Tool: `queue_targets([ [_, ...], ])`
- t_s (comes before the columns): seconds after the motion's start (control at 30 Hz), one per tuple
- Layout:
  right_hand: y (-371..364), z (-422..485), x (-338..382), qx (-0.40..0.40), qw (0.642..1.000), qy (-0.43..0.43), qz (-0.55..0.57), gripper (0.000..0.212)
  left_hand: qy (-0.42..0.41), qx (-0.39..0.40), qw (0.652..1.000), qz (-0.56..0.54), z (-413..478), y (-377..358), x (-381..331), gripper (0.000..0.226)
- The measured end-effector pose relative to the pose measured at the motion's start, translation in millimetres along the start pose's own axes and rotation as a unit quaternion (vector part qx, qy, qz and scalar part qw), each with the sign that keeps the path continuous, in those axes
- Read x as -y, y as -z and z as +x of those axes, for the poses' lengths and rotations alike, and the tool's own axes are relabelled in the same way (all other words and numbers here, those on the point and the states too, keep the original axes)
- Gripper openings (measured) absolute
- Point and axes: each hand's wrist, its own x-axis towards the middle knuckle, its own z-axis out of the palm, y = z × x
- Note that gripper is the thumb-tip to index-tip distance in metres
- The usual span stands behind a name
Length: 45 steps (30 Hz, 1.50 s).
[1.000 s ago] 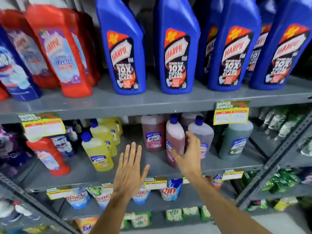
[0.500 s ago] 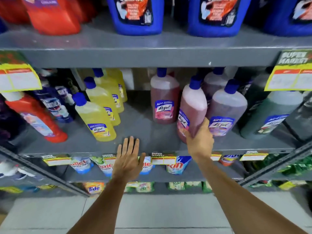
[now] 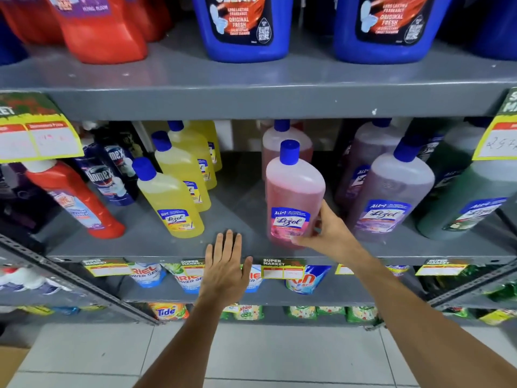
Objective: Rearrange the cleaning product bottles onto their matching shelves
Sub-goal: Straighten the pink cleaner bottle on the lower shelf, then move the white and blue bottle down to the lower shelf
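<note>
My right hand (image 3: 326,233) grips the lower right side of a pink Lizol bottle (image 3: 293,191) with a blue cap, standing at the front of the grey middle shelf (image 3: 156,242). A second pink bottle (image 3: 279,141) stands behind it. My left hand (image 3: 228,264) is flat and open at the shelf's front edge, holding nothing. A row of yellow Lizol bottles (image 3: 173,200) stands to the left, with purple Lizol bottles (image 3: 391,197) on the right and a green bottle (image 3: 464,203) beyond them.
A red bottle (image 3: 75,200) and dark Domex bottles (image 3: 109,172) stand at the shelf's left. Large blue bottles (image 3: 243,26) and red bottles (image 3: 103,32) fill the upper shelf. Detergent pouches (image 3: 148,273) sit on lower shelves. Yellow price tags (image 3: 39,135) hang from the edges.
The view has dropped and closed in on the middle shelf. My right hand closed on the pink bottle and drew it forward to the shelf's front. My left hand settled at the shelf edge.
</note>
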Motion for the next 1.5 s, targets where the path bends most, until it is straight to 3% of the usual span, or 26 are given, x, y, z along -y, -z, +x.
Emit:
queue_targets([
  [0.13,-17,4,-3,-0.052,0.998,-0.008,-0.019,0.079,-0.001,0.011,1.000,0.003,2,-1,2,0.065],
  [0.83,-15,14,-4,-0.031,0.999,-0.026,-0.004,0.070,-0.002,0.004,1.000,-0.016,4,-9,8,0.065],
  [1.07,-16,-16,7,-0.070,0.997,-0.034,-0.004,0.089,0.006,0.027,0.999,-0.021,4,5,2,0.068],
  [1.17,-14,-43,4,-0.083,0.996,-0.027,-0.010,0.095,0.027,-0.023,0.999,-0.041,-8,23,-4,0.073],
  [1.3,-12,-73,16,-0.068,0.997,0.042,-0.005,0.071,0.025,-0.152,0.988,-0.030,-37,66,-14,0.072],
  [1.5,-18,-78,122,-0.055,0.982,0.178,0.017,0.049,0.049,-0.333,0.942,-0.006,-83,175,-2,0.066],
])
